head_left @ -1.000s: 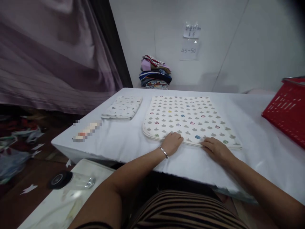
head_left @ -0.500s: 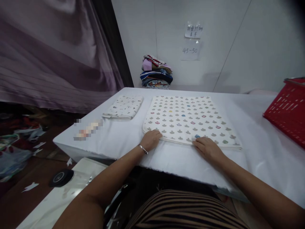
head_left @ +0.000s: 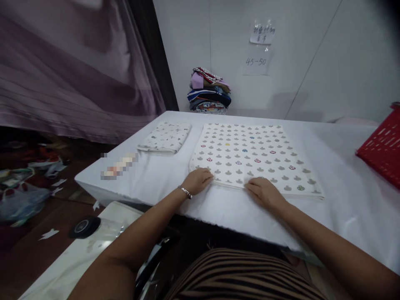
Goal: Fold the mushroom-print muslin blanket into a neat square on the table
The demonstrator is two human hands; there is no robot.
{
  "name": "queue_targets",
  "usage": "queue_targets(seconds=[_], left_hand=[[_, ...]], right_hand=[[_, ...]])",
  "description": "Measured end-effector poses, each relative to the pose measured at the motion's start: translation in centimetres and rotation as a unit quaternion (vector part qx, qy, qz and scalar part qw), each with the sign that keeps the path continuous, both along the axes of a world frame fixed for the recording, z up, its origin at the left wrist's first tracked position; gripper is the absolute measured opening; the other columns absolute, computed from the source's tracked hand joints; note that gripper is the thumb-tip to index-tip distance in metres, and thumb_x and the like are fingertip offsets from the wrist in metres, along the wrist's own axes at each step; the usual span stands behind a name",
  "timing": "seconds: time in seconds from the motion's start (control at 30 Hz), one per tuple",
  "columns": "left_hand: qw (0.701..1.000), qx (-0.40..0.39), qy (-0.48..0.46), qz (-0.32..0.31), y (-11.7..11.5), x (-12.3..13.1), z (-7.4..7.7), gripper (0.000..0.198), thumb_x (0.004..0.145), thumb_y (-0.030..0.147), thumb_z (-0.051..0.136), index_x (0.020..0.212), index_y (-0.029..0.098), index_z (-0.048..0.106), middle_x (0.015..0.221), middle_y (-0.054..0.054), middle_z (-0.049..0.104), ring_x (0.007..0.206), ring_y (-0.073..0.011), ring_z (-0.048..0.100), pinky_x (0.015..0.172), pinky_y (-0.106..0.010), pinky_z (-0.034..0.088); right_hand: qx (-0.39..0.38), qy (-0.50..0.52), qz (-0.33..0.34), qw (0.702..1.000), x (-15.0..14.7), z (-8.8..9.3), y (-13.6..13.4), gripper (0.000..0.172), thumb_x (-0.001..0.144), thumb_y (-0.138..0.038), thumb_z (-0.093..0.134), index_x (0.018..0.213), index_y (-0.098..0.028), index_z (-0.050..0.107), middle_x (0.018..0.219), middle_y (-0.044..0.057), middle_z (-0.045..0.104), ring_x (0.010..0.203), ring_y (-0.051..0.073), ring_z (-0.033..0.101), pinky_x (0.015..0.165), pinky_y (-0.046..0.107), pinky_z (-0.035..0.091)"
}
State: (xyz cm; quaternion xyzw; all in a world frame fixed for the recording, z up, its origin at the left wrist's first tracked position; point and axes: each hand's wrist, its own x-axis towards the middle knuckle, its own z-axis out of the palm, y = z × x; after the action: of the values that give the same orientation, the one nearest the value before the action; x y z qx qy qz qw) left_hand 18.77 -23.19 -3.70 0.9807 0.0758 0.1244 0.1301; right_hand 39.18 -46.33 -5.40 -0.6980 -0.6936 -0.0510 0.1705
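Observation:
A white cloth [head_left: 240, 152] printed with grey mushroom-like shapes and a few coloured ones lies folded flat in layers on the table. At the left part of its near edge, my left hand [head_left: 197, 181], a bracelet on its wrist, has its fingers closed on the fabric. My right hand [head_left: 264, 191] grips the same edge nearer the middle, fingers together and partly covering a blue print. Left of this cloth lies a smaller folded white cloth [head_left: 165, 137] with small scattered prints, touched by neither hand.
The table wears a white cover [head_left: 162, 179]. A blurred-out item [head_left: 118, 166] lies near its left edge. A red basket [head_left: 383, 146] stands at the right. Behind the table, a pile of folded fabrics [head_left: 209, 91] rests against the wall. Low on the left is a black-lidded clear container [head_left: 84, 227].
My right hand has slid left along the near edge, closer to my left hand, partly covering the blue print. The whole view has shifted slightly; the cloths stay in place.

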Motion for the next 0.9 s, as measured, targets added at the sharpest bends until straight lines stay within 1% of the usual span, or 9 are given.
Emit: queue_targets(seconds=[0.1, 0.17, 0.3, 0.4, 0.5, 0.6, 0.73, 0.83, 0.9], left_hand=[[1.0, 0.017, 0.025, 0.0, 0.5, -0.1, 0.3, 0.021, 0.089, 0.026, 0.047, 0.089, 0.02, 0.067, 0.092, -0.003, 0.065, 0.087, -0.0162, 0.057, 0.077, -0.029, 0.044], [0.999, 0.022, 0.037, -0.009, 0.7, -0.3, 0.4, 0.021, 0.089, 0.028, 0.048, 0.087, 0.02, 0.067, 0.092, -0.003, 0.065, 0.087, -0.0162, 0.056, 0.076, -0.028, 0.043], [0.998, 0.018, 0.049, -0.03, 0.9, -0.5, 0.4, 0.02, 0.089, 0.027, 0.049, 0.085, 0.02, 0.067, 0.093, -0.002, 0.064, 0.088, -0.0156, 0.055, 0.075, -0.027, 0.042], [0.999, 0.02, 0.039, -0.024, 0.8, -0.5, 0.5, 0.024, 0.092, 0.027, 0.045, 0.083, 0.019, 0.066, 0.089, -0.002, 0.063, 0.085, -0.0146, 0.055, 0.073, -0.026, 0.041], [0.998, 0.058, 0.033, -0.013, 0.4, -0.7, 0.4, 0.028, 0.093, 0.026, 0.041, 0.08, 0.017, 0.065, 0.085, -0.004, 0.062, 0.081, -0.0152, 0.053, 0.071, -0.027, 0.041], [0.995, 0.091, 0.034, -0.011, -0.1, -1.2, 0.0, 0.029, 0.093, 0.026, 0.041, 0.077, 0.016, 0.064, 0.084, -0.004, 0.062, 0.08, -0.0161, 0.053, 0.072, -0.028, 0.04], [0.997, 0.075, 0.001, -0.008, -0.5, -2.1, -0.6, 0.026, 0.092, 0.028, 0.043, 0.083, 0.017, 0.065, 0.089, -0.004, 0.064, 0.084, -0.0159, 0.054, 0.076, -0.028, 0.041], [0.998, 0.052, -0.036, 0.022, -0.3, -2.6, -0.9, 0.026, 0.092, 0.03, 0.044, 0.085, 0.018, 0.066, 0.088, -0.004, 0.064, 0.084, -0.0151, 0.055, 0.077, -0.027, 0.041], [0.995, 0.04, -0.058, 0.074, 0.3, -2.9, -1.0, 0.024, 0.091, 0.029, 0.047, 0.083, 0.019, 0.066, 0.086, -0.003, 0.065, 0.083, -0.0152, 0.056, 0.077, -0.028, 0.042]], right_hand=[[-0.011, 0.02, 0.014, 1.0, -1.2, 0.2, 2.3, 0.031, 0.095, -0.022, 0.036, 0.1, -0.02, 0.067, 0.092, 0.008, 0.062, 0.082, 0.02, 0.05, 0.073, 0.033, 0.038], [-0.02, 0.026, 0.025, 0.999, -1.9, 0.3, 3.7, 0.03, 0.095, -0.022, 0.038, 0.097, -0.02, 0.068, 0.09, 0.007, 0.062, 0.082, 0.02, 0.049, 0.073, 0.033, 0.037], [-0.031, 0.03, 0.029, 0.999, -2.8, 0.4, 5.4, 0.03, 0.095, -0.023, 0.038, 0.091, -0.019, 0.068, 0.087, 0.007, 0.061, 0.081, 0.019, 0.049, 0.07, 0.031, 0.036], [-0.034, 0.032, 0.024, 0.999, -3.0, 0.3, 5.8, 0.032, 0.095, -0.022, 0.036, 0.089, -0.019, 0.067, 0.085, 0.007, 0.061, 0.08, 0.019, 0.049, 0.07, 0.03, 0.036], [-0.031, 0.029, 0.042, 0.998, -2.9, 0.1, 5.6, 0.031, 0.095, -0.021, 0.036, 0.091, -0.018, 0.066, 0.086, 0.008, 0.06, 0.081, 0.019, 0.049, 0.071, 0.03, 0.037], [-0.02, 0.039, 0.052, 0.998, -2.9, 0.2, 5.5, 0.032, 0.095, -0.022, 0.036, 0.089, -0.016, 0.067, 0.085, 0.009, 0.06, 0.081, 0.019, 0.049, 0.07, 0.03, 0.037], [-0.005, 0.06, 0.073, 0.995, -3.4, 0.6, 6.2, 0.032, 0.095, -0.025, 0.035, 0.093, -0.019, 0.066, 0.085, 0.008, 0.059, 0.08, 0.019, 0.05, 0.071, 0.032, 0.039], [-0.002, 0.067, 0.099, 0.993, -4.3, 0.9, 7.6, 0.031, 0.095, -0.026, 0.035, 0.096, -0.021, 0.066, 0.087, 0.008, 0.06, 0.081, 0.019, 0.05, 0.071, 0.032, 0.04], [-0.004, 0.067, 0.112, 0.991, -5.0, 0.9, 8.6, 0.031, 0.095, -0.025, 0.035, 0.092, -0.021, 0.066, 0.086, 0.007, 0.059, 0.08, 0.019, 0.051, 0.07, 0.031, 0.041]])
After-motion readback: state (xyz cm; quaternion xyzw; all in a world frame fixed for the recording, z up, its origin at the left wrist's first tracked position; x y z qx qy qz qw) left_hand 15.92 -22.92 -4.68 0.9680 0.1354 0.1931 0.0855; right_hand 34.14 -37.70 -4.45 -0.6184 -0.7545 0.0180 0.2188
